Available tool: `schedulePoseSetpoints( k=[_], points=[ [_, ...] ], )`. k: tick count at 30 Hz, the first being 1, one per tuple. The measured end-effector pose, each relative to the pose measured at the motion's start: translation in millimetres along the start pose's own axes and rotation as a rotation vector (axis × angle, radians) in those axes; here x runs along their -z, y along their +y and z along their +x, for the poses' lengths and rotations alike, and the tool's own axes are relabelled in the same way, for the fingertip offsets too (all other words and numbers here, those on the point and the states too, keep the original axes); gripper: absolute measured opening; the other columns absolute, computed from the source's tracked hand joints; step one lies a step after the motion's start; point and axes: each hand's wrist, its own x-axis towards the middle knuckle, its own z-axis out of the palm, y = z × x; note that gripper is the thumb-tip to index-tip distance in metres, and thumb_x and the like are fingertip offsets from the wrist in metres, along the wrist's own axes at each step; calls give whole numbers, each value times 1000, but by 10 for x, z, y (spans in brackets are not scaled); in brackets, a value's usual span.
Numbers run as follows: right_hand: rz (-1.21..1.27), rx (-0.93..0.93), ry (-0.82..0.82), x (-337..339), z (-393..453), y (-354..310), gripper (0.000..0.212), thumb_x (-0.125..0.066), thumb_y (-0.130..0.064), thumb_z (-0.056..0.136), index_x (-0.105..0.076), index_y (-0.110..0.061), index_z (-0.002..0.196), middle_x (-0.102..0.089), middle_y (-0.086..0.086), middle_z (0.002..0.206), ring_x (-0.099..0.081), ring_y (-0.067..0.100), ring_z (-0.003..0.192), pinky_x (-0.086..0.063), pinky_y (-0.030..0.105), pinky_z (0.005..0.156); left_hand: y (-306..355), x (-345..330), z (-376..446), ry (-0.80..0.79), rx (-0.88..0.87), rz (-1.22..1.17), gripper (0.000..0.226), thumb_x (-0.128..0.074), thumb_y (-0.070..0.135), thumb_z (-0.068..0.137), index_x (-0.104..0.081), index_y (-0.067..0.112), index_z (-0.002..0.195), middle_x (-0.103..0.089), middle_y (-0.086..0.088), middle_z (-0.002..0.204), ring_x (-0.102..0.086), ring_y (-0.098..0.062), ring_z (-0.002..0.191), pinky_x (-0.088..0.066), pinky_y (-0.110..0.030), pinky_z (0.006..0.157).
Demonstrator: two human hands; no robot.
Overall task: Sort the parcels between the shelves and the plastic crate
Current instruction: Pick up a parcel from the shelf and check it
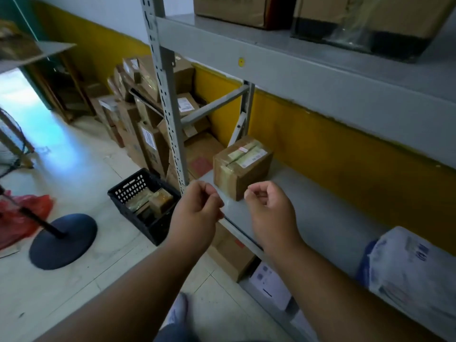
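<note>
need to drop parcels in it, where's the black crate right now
In the head view the black plastic crate sits on the floor, left of the shelf's upright post and just beyond the left hand, with a few parcels inside.

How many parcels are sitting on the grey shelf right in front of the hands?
2. A taped cardboard box stands at the shelf's left end, and a white plastic mailer bag lies at the right. More may be hidden beyond the picture's right edge.
</note>
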Motion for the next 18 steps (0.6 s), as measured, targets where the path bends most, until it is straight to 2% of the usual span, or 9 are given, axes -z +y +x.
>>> schedulePoseSetpoints(
  k=[4, 6, 8, 10, 13, 15, 18],
  points=[
    [15, -72, 49, -469, 632, 70, 6, -64, -22, 95, -64, -28, 95, -68, -11, 93, -63, 2, 86, -46, 15, 66, -78, 59, 889, -73, 9, 5, 5, -55, 15, 100, -58, 15, 97, -66, -3, 85, -63, -14, 70, -57, -34, 71],
    [2, -109, 112, -642, 950, 103, 7, -64, -22, 95, -63, -28, 94, -69, -8, 94, -64, 5, 87, -50, 21, 69, -107, 18, 1386, -157, -5, 30, 6, -54, 14, 100, -59, 11, 99, -66, -4, 86, -62, -12, 69, -56, -30, 69],
    [-26, -158, 190, -763, 1255, 147, 5, -64, -22, 95, -63, -26, 95, -69, -6, 95, -65, 11, 88, -54, 29, 74, -123, -23, 1878, -231, -11, 89, 6, -54, 14, 100, -59, 11, 98, -66, -2, 83, -62, -13, 70, -56, -33, 70],
    [-66, -252, 224, -856, 1521, 229, 5, -64, -25, 95, -63, -24, 99, -68, -6, 98, -64, 13, 91, -51, 30, 77, -169, -56, 2316, -298, 29, 167, 6, -56, 17, 98, -60, 14, 95, -68, -2, 83, -65, -20, 75, -57, -42, 75],
    [-75, -416, 230, -1011, 1887, 500, 29, -66, -44, 80, -64, -21, 99, -71, -6, 98, -68, 17, 93, -58, 39, 83, -300, -171, 2849, -444, 103, 314, 9, -57, 24, 97, -64, 21, 94, -71, -3, 91, -68, -23, 85, -60, -43, 81],
    [14, -522, 222, -1062, 2036, 696, 41, -67, -46, 73, -64, -22, 106, -73, -4, 103, -71, 20, 94, -60, 46, 85, -396, -282, 3107, -510, 105, 391, 8, -57, 27, 97, -61, 21, 101, -69, 0, 102, -68, -20, 92, -59, -43, 84],
    [95, -595, 202, -1128, 2145, 777, 24, -69, -32, 92, -62, -24, 113, -72, 1, 111, -70, 21, 99, -59, 44, 88, -611, -432, 3439, -601, 45, 573, 24, -63, 28, 95, -52, 25, 116, -60, 3, 112, -63, -20, 100, -57, -39, 86]
  ],
)
